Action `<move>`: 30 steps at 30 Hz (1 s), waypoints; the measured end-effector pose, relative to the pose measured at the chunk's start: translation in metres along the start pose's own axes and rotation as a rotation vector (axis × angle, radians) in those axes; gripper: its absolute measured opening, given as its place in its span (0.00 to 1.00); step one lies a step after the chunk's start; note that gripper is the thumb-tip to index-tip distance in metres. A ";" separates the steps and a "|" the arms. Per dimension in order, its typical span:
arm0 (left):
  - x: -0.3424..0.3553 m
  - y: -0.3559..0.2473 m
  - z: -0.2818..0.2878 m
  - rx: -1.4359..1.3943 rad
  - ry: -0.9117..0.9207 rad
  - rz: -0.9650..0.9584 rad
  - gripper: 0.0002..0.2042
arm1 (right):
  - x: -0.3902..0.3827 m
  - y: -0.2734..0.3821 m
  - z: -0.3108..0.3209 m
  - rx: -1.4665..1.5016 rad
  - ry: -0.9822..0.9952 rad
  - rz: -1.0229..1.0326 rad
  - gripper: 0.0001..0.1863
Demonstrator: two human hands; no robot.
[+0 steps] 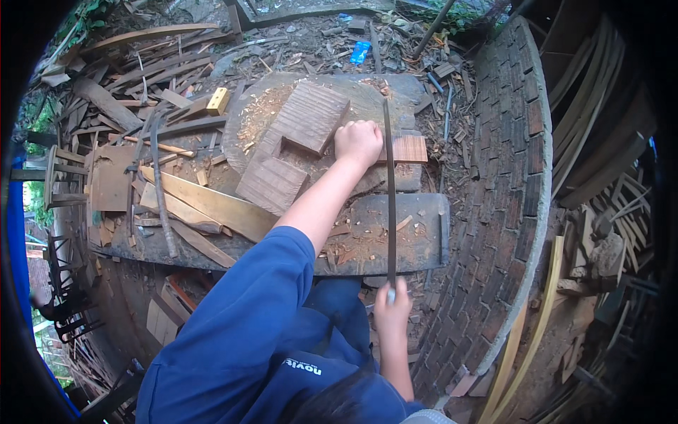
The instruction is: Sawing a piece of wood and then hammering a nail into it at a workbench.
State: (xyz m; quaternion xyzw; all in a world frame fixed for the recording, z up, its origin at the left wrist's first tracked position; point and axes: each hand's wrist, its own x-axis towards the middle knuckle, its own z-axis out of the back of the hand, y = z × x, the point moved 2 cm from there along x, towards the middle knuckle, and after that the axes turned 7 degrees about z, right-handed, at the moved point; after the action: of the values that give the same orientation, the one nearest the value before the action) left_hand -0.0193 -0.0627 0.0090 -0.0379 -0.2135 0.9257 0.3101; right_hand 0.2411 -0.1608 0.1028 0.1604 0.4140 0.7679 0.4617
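Observation:
My right hand (393, 304) is closed round the pale handle of a long, narrow saw (392, 205), its dark blade seen nearly edge-on and pointing away from me. Toward its far end the blade crosses a reddish-brown piece of wood (407, 149), which sticks out to the right. Just left of the blade, my left hand (359, 143) presses down with curled fingers on this wood, hiding most of that end. Beside the left hand rests a big notched wooden block (300, 120), on a worn round wooden slab (265, 88) strewn with sawdust.
A low dark workbench (424, 233) carries chips, planks (219, 205) and a small yellow wooden block (218, 101). Scrap wood (148, 71) is heaped at the far left. A brick wall (505, 169) curves along the right, with more boards beyond. Something blue (360, 52) lies on the ground ahead.

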 end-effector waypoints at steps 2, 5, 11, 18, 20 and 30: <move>0.001 0.000 0.002 -0.026 -0.002 -0.033 0.14 | -0.012 -0.020 -0.003 0.006 -0.012 -0.015 0.04; 0.002 0.000 0.003 -0.036 0.071 -0.081 0.14 | 0.009 -0.053 -0.026 0.094 -0.031 0.066 0.04; 0.007 -0.001 -0.002 0.043 0.102 0.021 0.15 | -0.008 -0.050 -0.020 0.071 -0.008 -0.005 0.06; 0.007 -0.001 -0.001 -0.040 0.005 -0.177 0.16 | 0.041 -0.015 -0.027 0.081 0.020 0.031 0.11; 0.008 0.000 -0.003 0.047 0.026 -0.041 0.16 | 0.050 -0.021 -0.033 0.004 0.009 0.002 0.11; 0.025 0.012 -0.009 0.000 -0.074 -0.020 0.16 | -0.061 -0.113 -0.020 0.051 -0.026 -0.079 0.07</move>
State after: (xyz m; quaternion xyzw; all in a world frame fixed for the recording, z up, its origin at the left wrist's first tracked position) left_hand -0.0446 -0.0532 -0.0032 -0.0013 -0.2252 0.9233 0.3111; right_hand 0.3257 -0.1952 0.0105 0.1654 0.4336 0.7361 0.4927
